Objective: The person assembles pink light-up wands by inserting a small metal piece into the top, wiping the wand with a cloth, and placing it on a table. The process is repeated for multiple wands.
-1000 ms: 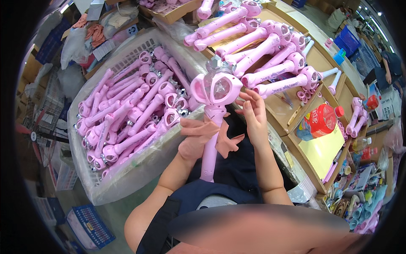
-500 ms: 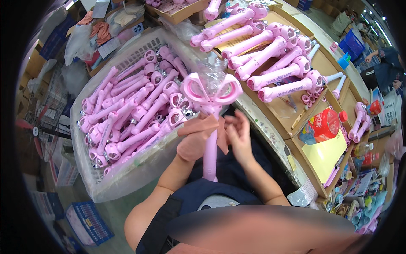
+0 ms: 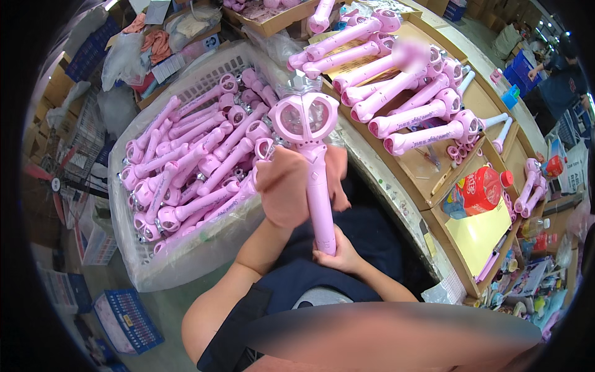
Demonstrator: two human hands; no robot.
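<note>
A pink toy wand (image 3: 320,195) stands nearly upright before me, with a rounded open-frame head and a silver crown on top. My right hand (image 3: 342,251) is wrapped round the lower end of its handle. Against the wand's upper handle, my left hand (image 3: 282,214) holds a salmon-coloured cloth (image 3: 282,183), which hides most of its fingers. The cloth shows on both sides of the handle. To the left, a plastic-lined crate (image 3: 149,273) is heaped with similar pink wands (image 3: 198,155).
On the right, a workbench with cardboard trays (image 3: 427,214) carries rows of pink wands (image 3: 427,130). A red-labelled bottle (image 3: 480,191) and yellow paper (image 3: 480,229) lie nearer. Blue crates (image 3: 127,319) stand on the floor at left. Another person (image 3: 561,84) is at far right.
My right hand has gone from beside the cloth down to the handle's lower end. The wand's head has turned, and its silver crown now shows clearly. The cloth has spread out more.
</note>
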